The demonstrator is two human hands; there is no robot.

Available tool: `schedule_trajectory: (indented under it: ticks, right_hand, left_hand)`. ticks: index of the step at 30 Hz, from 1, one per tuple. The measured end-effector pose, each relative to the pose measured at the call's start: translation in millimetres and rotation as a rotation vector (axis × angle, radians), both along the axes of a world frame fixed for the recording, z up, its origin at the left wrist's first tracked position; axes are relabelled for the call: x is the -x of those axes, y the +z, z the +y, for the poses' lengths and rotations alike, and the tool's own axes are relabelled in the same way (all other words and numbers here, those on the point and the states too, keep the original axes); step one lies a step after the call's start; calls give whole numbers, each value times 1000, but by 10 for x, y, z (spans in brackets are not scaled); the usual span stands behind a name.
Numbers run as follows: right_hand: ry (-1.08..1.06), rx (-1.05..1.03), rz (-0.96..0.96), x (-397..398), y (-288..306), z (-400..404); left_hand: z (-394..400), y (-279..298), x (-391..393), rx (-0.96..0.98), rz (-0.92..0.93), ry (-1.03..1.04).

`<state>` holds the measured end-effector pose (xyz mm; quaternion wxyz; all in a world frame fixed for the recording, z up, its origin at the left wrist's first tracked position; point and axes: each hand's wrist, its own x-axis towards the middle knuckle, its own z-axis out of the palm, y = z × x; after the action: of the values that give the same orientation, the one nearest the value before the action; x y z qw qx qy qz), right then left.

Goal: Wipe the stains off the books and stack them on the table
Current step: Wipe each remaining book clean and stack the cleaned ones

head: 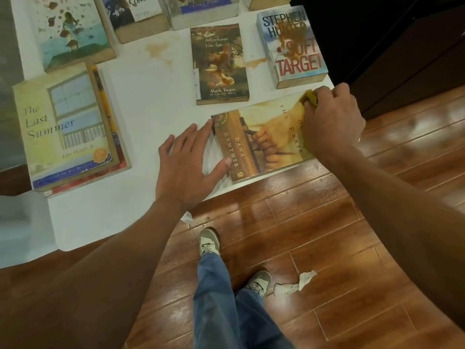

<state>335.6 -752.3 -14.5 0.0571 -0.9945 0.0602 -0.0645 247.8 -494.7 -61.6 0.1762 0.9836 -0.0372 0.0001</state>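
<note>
From the head view we see the left hand (187, 162) lying flat on the white table (141, 96), fingers spread, thumb and forefinger touching the spine edge of the Dana Gynther book (261, 139) at the table's near edge. The right hand (332, 122), fingers curled, presses a yellow cloth (310, 98) onto the cover's far corner. Beyond the fingers lie the stained Tom Sawyer (221, 64) and Soft Target (292, 46); left of them, The Last Summer (65, 127) tops a stack.

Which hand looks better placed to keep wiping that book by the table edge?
The right hand: it grips the yellow cloth on the Dana Gynther book, while the left hand steadies its edge.
</note>
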Motion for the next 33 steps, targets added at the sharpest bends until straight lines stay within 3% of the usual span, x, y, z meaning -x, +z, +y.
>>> schedule_trajectory:
  ticks: [17, 27, 33]
  right_hand:
    - [278, -28, -28, 298, -53, 1007]
    - [416, -44, 78, 501, -10, 1252]
    - [255, -159, 98, 317, 18, 804]
  left_hand:
    - [-20, -3, 2, 143, -59, 62]
    - [-43, 34, 26, 188, -58, 68]
    - [-8, 1, 15, 170, -71, 64]
